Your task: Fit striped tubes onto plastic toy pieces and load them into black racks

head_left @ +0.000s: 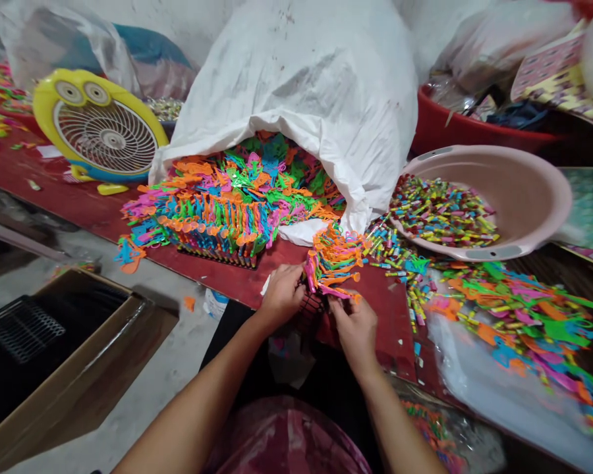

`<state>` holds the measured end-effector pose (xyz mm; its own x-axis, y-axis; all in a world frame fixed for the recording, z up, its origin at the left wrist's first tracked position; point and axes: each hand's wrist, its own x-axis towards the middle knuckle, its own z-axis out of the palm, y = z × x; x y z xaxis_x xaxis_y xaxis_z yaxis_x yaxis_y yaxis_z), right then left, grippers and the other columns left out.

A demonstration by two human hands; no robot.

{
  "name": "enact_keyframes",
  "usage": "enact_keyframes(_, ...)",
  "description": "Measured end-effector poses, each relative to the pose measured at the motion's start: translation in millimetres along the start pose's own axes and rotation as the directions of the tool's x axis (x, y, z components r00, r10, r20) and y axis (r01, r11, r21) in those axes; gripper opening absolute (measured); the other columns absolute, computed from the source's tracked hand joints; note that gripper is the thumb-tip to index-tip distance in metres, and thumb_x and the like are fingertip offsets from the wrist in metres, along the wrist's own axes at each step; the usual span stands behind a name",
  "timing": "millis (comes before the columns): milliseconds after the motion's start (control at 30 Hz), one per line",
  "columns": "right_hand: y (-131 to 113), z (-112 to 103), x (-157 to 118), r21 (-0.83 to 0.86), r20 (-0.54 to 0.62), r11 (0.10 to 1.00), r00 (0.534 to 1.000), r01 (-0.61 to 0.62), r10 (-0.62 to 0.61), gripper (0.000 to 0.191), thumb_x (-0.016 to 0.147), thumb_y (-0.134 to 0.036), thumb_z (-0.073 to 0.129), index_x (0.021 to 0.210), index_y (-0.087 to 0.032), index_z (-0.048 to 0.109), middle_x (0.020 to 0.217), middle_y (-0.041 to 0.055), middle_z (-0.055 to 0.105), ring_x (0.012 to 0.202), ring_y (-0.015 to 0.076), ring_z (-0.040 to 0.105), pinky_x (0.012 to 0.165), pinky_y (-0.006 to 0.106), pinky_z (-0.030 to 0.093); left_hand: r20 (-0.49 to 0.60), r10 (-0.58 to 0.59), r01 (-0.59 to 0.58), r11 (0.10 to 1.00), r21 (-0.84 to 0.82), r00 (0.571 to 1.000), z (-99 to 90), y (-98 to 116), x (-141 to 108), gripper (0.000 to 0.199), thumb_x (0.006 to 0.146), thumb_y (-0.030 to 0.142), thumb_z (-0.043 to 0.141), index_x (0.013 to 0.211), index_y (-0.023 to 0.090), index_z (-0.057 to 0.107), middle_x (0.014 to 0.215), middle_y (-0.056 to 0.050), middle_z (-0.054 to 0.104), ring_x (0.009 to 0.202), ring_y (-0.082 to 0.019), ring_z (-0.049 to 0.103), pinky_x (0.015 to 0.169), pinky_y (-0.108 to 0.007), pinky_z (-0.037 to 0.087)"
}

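Closest to the camera, pink patterned fabric (286, 441) lies at the bottom of the view, just below a dark lap. Both forearms reach forward over it to the edge of a red-topped table (380, 329). The left hand (279, 296) is curled closed around one side of a dark red mesh rack (312, 309), and the right hand (356, 332) pinches the other side, its fingers (337, 306) bent in among a bundle of orange and pink plastic pieces (332, 260) standing in the rack. Just right of the bundle, small striped tubes (405, 276) and bright plastic shapes (518, 329) spill across a clear plastic sheet (479, 375). Farther on, a tilted pink basin (534, 191) holds more tubes. Straight ahead, a packed rack of plastic pieces (212, 234) sits against a heap (247, 174) pouring from a white woven sack (296, 79). A yellow cartoon-eyed fan (103, 125) stands on the table at left, and a red tub (469, 125) sits far right.
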<state>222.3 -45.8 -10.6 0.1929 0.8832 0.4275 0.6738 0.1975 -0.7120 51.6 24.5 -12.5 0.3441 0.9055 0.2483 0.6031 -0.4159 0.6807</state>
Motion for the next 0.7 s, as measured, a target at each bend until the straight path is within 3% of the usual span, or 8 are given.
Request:
enact_keyframes(167, -5, -2, 2, -0.266, 0.060, 0.948, 0.985, 0.172, -0.161, 0.021, 0.098, -0.030, 0.045, 0.090, -0.024, 0.064, 0.084, 0.0091, 0.065, 0.078, 0.0251, 0.061, 0.068, 0.035, 0.044, -0.020, 0.002, -0.002, 1.000, -0.002, 1.000, 0.8, 0, -1, 0.035, 0.083, 0.017, 0.048, 0.115, 0.022, 0.060, 0.116, -0.006, 0.067, 0.106, -0.025, 0.054, 0.092, -0.038, 0.042)
enact_keyframes(300, -9, 1, 4, -0.466, 0.044, 0.871, 0.987, 0.156, -0.153, 0.027, 0.099, -0.031, 0.043, 0.081, -0.024, 0.062, 0.072, 0.0088, 0.061, 0.063, 0.0240, 0.056, 0.059, 0.035, 0.036, -0.001, 0.003, -0.003, 1.000, 0.001, 1.000, -2.0, 2, 0, 0.036, 0.082, 0.016, 0.048, 0.116, 0.022, 0.060, 0.115, -0.007, 0.066, 0.106, -0.025, 0.055, 0.091, -0.039, 0.042)
enact_keyframes(433, -12, 4, 6, -0.506, 0.042, 0.851, 0.989, 0.142, -0.139, 0.027, 0.099, -0.031, 0.042, 0.084, -0.024, 0.063, 0.073, 0.0084, 0.063, 0.061, 0.0230, 0.057, 0.056, 0.034, 0.033, 0.009, 0.010, -0.010, 1.000, -0.003, 1.000, -0.7, 0, 1, 0.033, 0.081, 0.018, 0.049, 0.112, 0.022, 0.060, 0.110, -0.007, 0.067, 0.104, -0.026, 0.056, 0.091, -0.040, 0.043)
enact_keyframes(533, -12, 5, 5, -0.523, 0.031, 0.841, 0.989, 0.142, -0.147, 0.027, 0.099, -0.031, 0.041, 0.086, -0.023, 0.063, 0.076, 0.0087, 0.064, 0.062, 0.0225, 0.058, 0.056, 0.033, 0.033, -0.089, 0.033, -0.040, 0.996, -0.082, 0.996, 3.1, -1, -6, 0.048, 0.079, 0.019, 0.053, 0.128, 0.019, 0.052, 0.122, -0.011, 0.063, 0.111, -0.026, 0.056, 0.097, -0.041, 0.044)
enact_keyframes(600, -12, 4, 5, -0.532, 0.030, 0.836, 0.989, 0.136, -0.141, 0.028, 0.099, -0.031, 0.040, 0.087, -0.022, 0.063, 0.077, 0.0087, 0.065, 0.063, 0.0219, 0.059, 0.056, 0.032, 0.034, -0.311, 0.005, -0.052, 0.988, -0.144, 0.950, 2.5, 4, -17, 0.053, 0.082, 0.016, 0.051, 0.135, 0.015, 0.046, 0.128, -0.014, 0.058, 0.115, -0.024, 0.056, 0.099, -0.040, 0.045)
enact_keyframes(667, -12, 4, 4, -0.525, 0.034, 0.842, 0.992, 0.122, -0.122, 0.028, 0.099, -0.030, 0.040, 0.087, -0.021, 0.063, 0.077, 0.0080, 0.065, 0.064, 0.0209, 0.059, 0.057, 0.031, 0.034, -0.558, 0.001, -0.083, 0.989, -0.122, 0.830, -2.7, 16, -28, 0.045, 0.086, 0.016, 0.050, 0.131, 0.016, 0.049, 0.126, -0.014, 0.057, 0.117, -0.022, 0.055, 0.100, -0.040, 0.045)
enact_keyframes(700, -11, 3, 5, -0.512, 0.041, 0.852, 0.993, 0.114, -0.108, 0.027, 0.099, -0.030, 0.041, 0.088, -0.020, 0.064, 0.078, 0.0075, 0.066, 0.065, 0.0203, 0.059, 0.058, 0.031, 0.034, -0.631, 0.052, -0.115, 0.992, -0.059, 0.774, -6.6, 24, -33, 0.038, 0.087, 0.017, 0.053, 0.126, 0.017, 0.054, 0.124, -0.013, 0.058, 0.117, -0.023, 0.055, 0.101, -0.041, 0.044)
